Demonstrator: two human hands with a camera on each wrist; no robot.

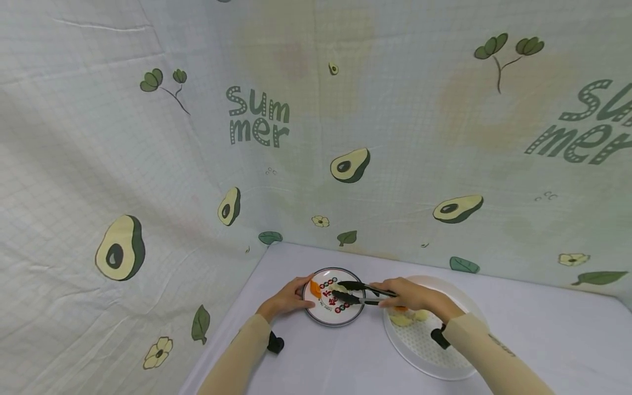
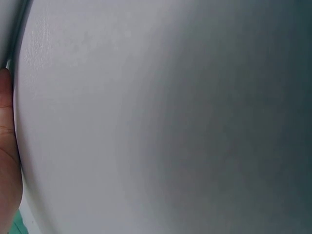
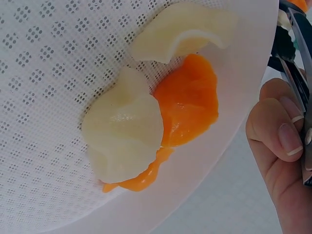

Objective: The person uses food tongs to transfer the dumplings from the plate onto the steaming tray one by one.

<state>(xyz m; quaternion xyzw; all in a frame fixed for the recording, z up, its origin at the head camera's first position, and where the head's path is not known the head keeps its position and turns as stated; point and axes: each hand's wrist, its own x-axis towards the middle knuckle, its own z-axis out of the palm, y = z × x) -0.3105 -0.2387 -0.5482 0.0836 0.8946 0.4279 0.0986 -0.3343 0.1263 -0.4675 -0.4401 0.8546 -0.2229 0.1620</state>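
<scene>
My left hand [image 1: 288, 298] holds the left rim of a small white plate [image 1: 328, 318] with red lettering and a dark edge line. On the plate's left side lies an orange dumpling-like piece [image 1: 315, 289]. My right hand [image 1: 404, 293] grips black-tipped metal tongs [image 1: 369, 301], their tips over the plate beside a pale piece [image 1: 338, 287]; whether they pinch it I cannot tell. Below the right forearm is a round white perforated tray [image 3: 36, 122]. Near its rim, the right wrist view shows pale dumpling-like pieces [image 3: 122, 124] and orange ones [image 3: 187, 105].
Plate and tray stand apart on a white-covered table [image 1: 340, 362], the tray to the right. A pale cloth printed with avocados [image 1: 350, 164] and leaves hangs behind the table and along its left side. Mostly a blurred pale surface fills the left wrist view.
</scene>
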